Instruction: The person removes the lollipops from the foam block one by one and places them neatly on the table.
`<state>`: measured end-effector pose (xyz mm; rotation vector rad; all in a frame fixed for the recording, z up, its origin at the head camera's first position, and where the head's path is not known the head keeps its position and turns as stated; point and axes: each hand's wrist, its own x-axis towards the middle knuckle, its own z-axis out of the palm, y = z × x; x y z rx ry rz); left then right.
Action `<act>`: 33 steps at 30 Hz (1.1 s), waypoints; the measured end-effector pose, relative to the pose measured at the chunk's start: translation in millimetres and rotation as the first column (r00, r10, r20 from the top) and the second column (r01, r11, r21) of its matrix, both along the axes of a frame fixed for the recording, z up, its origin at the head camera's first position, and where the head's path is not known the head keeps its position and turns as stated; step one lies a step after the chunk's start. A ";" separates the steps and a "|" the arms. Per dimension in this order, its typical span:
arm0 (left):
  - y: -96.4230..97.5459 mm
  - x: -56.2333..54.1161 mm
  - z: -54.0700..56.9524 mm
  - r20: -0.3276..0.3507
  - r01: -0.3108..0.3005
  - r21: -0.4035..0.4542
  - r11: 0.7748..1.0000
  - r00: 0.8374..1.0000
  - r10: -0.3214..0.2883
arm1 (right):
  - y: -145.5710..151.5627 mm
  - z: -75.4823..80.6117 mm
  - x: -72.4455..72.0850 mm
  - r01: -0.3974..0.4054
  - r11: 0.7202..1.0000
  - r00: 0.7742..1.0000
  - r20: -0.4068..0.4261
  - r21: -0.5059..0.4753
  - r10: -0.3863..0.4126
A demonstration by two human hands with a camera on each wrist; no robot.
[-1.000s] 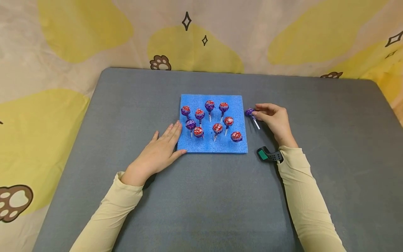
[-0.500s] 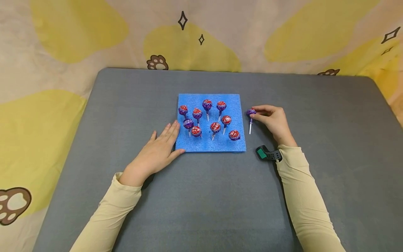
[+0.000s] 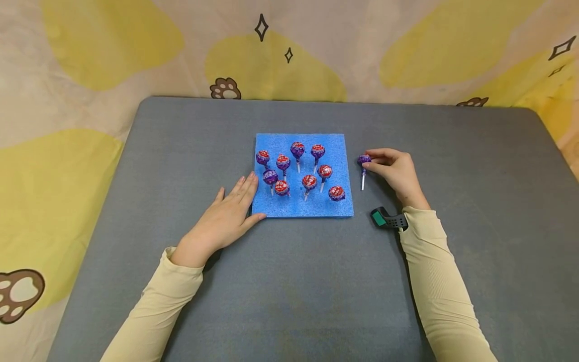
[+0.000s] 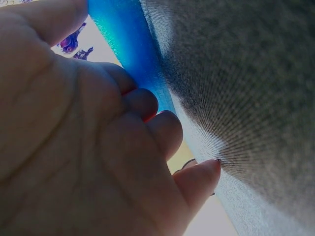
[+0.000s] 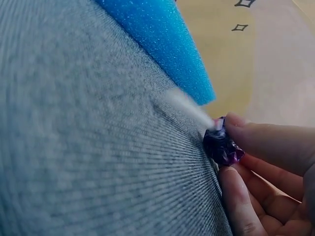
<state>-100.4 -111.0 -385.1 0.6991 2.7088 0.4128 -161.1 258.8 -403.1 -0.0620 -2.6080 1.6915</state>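
My right hand (image 3: 392, 173) pinches a purple-wrapped lollipop (image 3: 364, 159) by its head, just right of the blue foam board (image 3: 294, 208). Its white stick points toward me, and in the right wrist view the lollipop (image 5: 224, 146) sits between thumb and fingertips close over the table. Several red and purple lollipops stand in the foam, among them one at the front right (image 3: 336, 193) and one at the back (image 3: 297, 150). My left hand (image 3: 226, 218) lies with fingers straight against the board's left edge, the thumb at its front left corner. The left wrist view shows these fingertips along the foam's side.
The grey table (image 3: 289, 291) carries the board near its middle. A black strap with a green-faced device (image 3: 386, 219) is on the right wrist. Behind the table hangs a yellow and cream patterned cloth (image 3: 289, 50).
The held lollipop's stick has swung from slanting right to pointing straight toward me. My left hand stays against the board, and the head view has shifted slightly.
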 end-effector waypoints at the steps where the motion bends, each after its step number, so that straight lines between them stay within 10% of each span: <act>1: -0.2 0.0 -0.1 0.000 -0.001 0.000 1.000 1.000 0.001 | -0.2 0.4 0.0 -0.003 1.000 1.000 -0.001 -0.002 0.003; 21: 0.0 -0.1 -0.9 -0.001 -0.001 -0.007 1.000 1.000 0.001 | -3.1 8.4 4.1 0.017 0.949 0.998 -0.056 -0.315 -0.036; 33: 0.7 -0.1 -0.9 0.000 -0.001 -0.008 1.000 1.000 0.001 | -17.4 40.5 25.2 -0.248 0.938 0.968 -0.015 -0.241 0.252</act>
